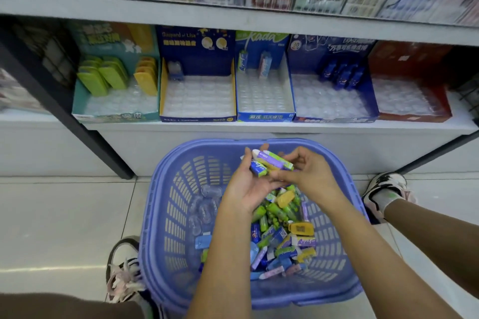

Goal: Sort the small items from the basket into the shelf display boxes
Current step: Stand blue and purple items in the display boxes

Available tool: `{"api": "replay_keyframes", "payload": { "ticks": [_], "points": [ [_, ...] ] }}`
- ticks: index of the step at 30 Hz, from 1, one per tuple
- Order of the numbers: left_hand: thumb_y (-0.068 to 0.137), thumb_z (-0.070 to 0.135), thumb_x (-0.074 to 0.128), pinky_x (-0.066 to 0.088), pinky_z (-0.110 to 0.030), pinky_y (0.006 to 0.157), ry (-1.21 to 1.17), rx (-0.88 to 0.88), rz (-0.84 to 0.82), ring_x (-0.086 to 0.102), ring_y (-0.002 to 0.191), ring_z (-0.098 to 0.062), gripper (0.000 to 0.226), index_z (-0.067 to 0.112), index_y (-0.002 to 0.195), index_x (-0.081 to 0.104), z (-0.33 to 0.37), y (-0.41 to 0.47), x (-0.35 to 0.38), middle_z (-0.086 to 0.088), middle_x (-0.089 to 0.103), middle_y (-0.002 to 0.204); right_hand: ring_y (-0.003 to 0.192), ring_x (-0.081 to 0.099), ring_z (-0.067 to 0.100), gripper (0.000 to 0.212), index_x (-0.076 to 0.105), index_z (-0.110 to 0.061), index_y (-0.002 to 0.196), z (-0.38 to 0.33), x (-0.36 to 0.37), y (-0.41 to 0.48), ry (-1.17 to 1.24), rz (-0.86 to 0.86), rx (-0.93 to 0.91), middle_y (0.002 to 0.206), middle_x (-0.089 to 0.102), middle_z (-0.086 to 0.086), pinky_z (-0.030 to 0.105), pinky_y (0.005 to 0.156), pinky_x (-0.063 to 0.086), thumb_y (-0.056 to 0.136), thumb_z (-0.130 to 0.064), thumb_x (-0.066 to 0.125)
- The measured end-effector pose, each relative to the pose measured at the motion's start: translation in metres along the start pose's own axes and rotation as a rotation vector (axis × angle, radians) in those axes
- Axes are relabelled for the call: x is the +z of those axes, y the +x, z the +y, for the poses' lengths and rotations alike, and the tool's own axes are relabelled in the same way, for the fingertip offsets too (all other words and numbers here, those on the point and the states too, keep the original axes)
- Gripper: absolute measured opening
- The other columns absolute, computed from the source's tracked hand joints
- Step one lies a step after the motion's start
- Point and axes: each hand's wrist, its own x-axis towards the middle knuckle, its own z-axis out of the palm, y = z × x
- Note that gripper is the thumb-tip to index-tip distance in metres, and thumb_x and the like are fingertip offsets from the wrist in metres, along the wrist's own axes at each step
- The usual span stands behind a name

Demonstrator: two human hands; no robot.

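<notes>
- Forearms (225, 254) were recorded entering from the bottom edge of the frame. Both reached over the blue basket (160, 189), which was set on the floor tiles (64, 215) at lower centre, directly below the shelf (259, 127).
- Left hand (246, 186) was held palm up above the basket's far rim, with the fingers cupped under a few small packets (259, 167). It was judged to be serving as a collecting tray, so that several pieces could be carried in one trip.
- Right hand (311, 176) was noted just beside it, fingertips pinched on the end of a green-and-purple packet (274, 160) laid across the stack, presumably to square it up.
- Mixed items (282, 235) were heaped in the right half of the basket, while clear pieces (204, 204) lay apart at its left.
- Five display boxes (197, 119) were ranged along the shelf across the middle of the frame. The Kada box (264, 116) at centre held only two upright packets at its back. These resembled the ones in hand, so this box was judged the likely destination.
- Gathering was judged to be in progress, with no packet yet transferred from this handful.
</notes>
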Motion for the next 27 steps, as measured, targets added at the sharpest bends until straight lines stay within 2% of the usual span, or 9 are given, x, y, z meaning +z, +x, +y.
{"api": "replay_keyframes", "payload": {
  "ticks": [3,5,8,11,13,16,20,24,27],
  "points": [
    [0.098,0.047,0.033,0.045,-0.059,0.081,-0.003,0.067,-0.007,0.065,0.094,-0.033,0.042,0.017,0.109,0.060,0.014,-0.019,0.007,-0.014,0.065,0.106,0.048,0.044,0.003,0.044,0.051,-0.022,0.063,-0.022,0.008,-0.001,-0.272,-0.005,-0.124,0.056,0.059,-0.007,0.019,0.045,0.036,0.049,-0.034,0.090],
    [0.099,0.045,0.036,0.048,-0.058,0.080,0.055,0.104,-0.006,0.069,0.086,-0.031,0.039,0.016,0.106,0.061,0.026,-0.030,0.011,-0.012,0.069,0.097,0.049,0.044,0.007,0.048,0.051,-0.021,0.064,-0.038,0.011,-0.001,-0.231,-0.066,-0.138,0.054,0.055,-0.005,0.021,0.046,0.039,0.044,-0.041,0.090],
    [0.098,0.043,0.041,0.051,-0.059,0.080,0.080,0.129,-0.013,0.065,0.098,-0.037,0.040,0.009,0.108,0.060,0.044,-0.044,0.018,-0.020,0.065,0.111,0.055,0.058,0.017,0.036,0.059,-0.017,0.076,-0.057,0.013,0.006,0.031,-0.136,-0.107,0.063,0.063,0.006,0.030,0.054,0.050,0.053,-0.033,0.082],
    [0.097,0.040,0.042,0.053,-0.055,0.078,0.070,0.188,0.006,0.059,0.108,-0.041,0.047,0.001,0.122,0.054,0.061,-0.055,0.021,-0.025,0.056,0.127,0.051,0.061,0.011,0.021,0.065,-0.010,0.083,-0.069,0.017,0.014,0.177,-0.169,-0.079,0.064,0.070,0.005,0.020,0.053,0.050,0.071,-0.026,0.071],
    [0.097,0.037,0.044,0.058,-0.050,0.071,0.069,0.240,0.002,0.064,0.098,-0.039,0.042,0.002,0.115,0.058,0.072,-0.060,0.021,-0.024,0.061,0.120,0.051,0.060,0.009,0.008,0.066,-0.013,0.081,-0.075,0.023,0.017,0.229,-0.180,-0.059,0.066,0.071,0.005,0.016,0.052,0.049,0.081,-0.021,0.066],
    [0.097,0.034,0.046,0.059,-0.047,0.065,0.080,0.306,0.000,0.068,0.088,-0.036,0.033,0.008,0.100,0.065,0.086,-0.067,0.022,-0.018,0.068,0.098,0.049,0.058,0.008,0.012,0.066,-0.010,0.080,-0.086,0.037,0.022,0.242,-0.158,-0.049,0.064,0.070,0.003,0.016,0.050,0.048,0.086,-0.020,0.063],
    [0.098,0.025,0.048,0.059,-0.038,0.060,0.092,0.433,0.077,0.068,0.084,-0.026,0.024,0.008,0.096,0.065,0.106,-0.071,0.022,-0.017,0.066,0.097,0.047,0.054,0.007,0.012,0.067,-0.008,0.080,-0.105,0.056,0.034,0.162,-0.106,-0.113,0.062,0.064,0.006,0.016,0.048,0.045,0.084,-0.019,0.066],
    [0.097,0.013,0.051,0.059,-0.036,0.058,-0.013,0.555,0.116,0.071,0.070,-0.023,0.014,0.005,0.094,0.062,0.132,-0.076,0.016,-0.015,0.063,0.091,0.049,0.055,0.004,0.009,0.068,-0.008,0.082,-0.127,0.069,0.056,0.130,-0.089,-0.160,0.057,0.065,-0.004,0.014,0.051,0.046,0.085,-0.016,0.066],
    [0.096,0.009,0.052,0.058,-0.036,0.059,-0.068,0.622,0.125,0.072,0.070,-0.025,0.010,0.005,0.096,0.060,0.147,-0.081,0.007,-0.013,0.061,0.091,0.058,0.060,0.003,0.012,0.068,-0.005,0.095,-0.144,0.078,0.082,0.060,-0.022,-0.250,0.068,0.067,-0.003,0.013,0.058,0.049,0.087,-0.013,0.064]
  ]
}}
